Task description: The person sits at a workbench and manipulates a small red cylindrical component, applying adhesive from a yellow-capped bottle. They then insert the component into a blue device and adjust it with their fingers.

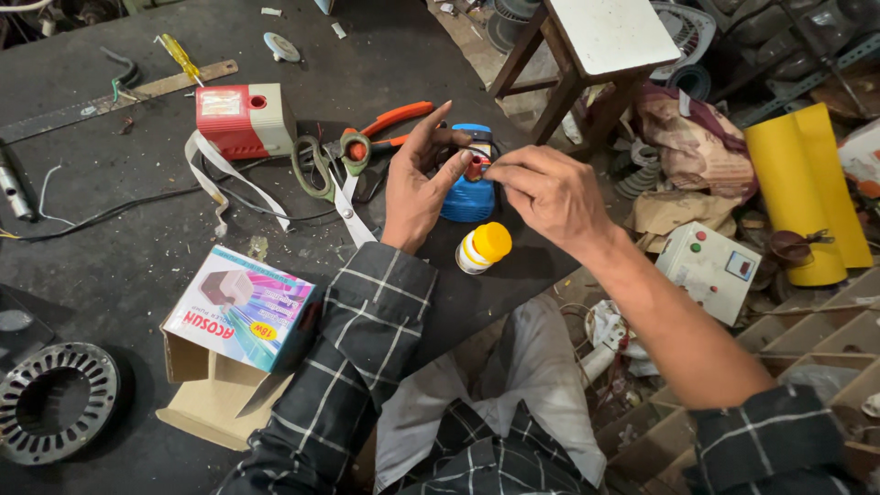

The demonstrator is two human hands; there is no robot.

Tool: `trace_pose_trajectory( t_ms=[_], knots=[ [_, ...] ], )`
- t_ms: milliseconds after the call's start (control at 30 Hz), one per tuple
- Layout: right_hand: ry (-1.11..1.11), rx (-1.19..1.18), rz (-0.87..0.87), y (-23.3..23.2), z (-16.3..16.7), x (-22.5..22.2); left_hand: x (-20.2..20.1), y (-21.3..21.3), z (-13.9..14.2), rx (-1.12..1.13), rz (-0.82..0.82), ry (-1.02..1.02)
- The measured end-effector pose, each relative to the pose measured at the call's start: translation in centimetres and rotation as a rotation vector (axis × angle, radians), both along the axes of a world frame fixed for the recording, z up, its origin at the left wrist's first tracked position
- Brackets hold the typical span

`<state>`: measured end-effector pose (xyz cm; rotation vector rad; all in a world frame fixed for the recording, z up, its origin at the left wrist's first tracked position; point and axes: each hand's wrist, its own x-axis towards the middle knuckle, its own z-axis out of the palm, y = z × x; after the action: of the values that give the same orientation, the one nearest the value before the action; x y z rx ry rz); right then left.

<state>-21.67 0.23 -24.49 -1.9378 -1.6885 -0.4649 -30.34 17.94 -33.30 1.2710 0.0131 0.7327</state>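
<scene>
A small blue device (469,194) with a dark top stands near the front edge of the dark workbench (110,266). My left hand (417,183) rests just to its left, fingers spread, thumb and forefinger at its upper part. My right hand (543,191) comes from the right, its fingertips pinched on a small piece at the device's top; what they pinch is too small to tell. A small white bottle with a yellow cap (483,247) lies just in front of the device.
Green-handled scissors (332,179) and orange-handled pliers (390,124) lie left of the device. Behind are a red and white box (243,119), a yellow screwdriver (181,60) and a metal ruler. A colourful carton (240,307) sits on an open cardboard box. A metal stator ring (55,399) lies at the left edge. A wooden stool (596,55) stands to the right.
</scene>
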Motion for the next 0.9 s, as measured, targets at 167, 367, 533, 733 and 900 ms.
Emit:
trace_pose_trajectory(
  t_ms=[167,367,533,733,900],
  knots=[
    [0.047,0.015,-0.056,-0.1,-0.4,-0.7,0.0,-0.1,0.0,0.025,0.008,0.011],
    [0.1,0.054,-0.106,-0.8,-0.1,-1.1,-0.1,0.0,0.2,0.022,-0.002,-0.011],
    [0.444,0.093,-0.137,-2.5,0.3,-1.9,-0.1,-0.2,0.6,0.027,0.003,0.008],
    [0.435,-0.023,-0.033,-4.2,0.8,-4.5,-0.9,0.1,0.8,0.115,-0.053,0.078],
    [0.471,-0.039,-0.102,-4.4,0.8,-5.3,-1.1,1.9,0.9,0.471,-0.113,0.1]
  ],
)
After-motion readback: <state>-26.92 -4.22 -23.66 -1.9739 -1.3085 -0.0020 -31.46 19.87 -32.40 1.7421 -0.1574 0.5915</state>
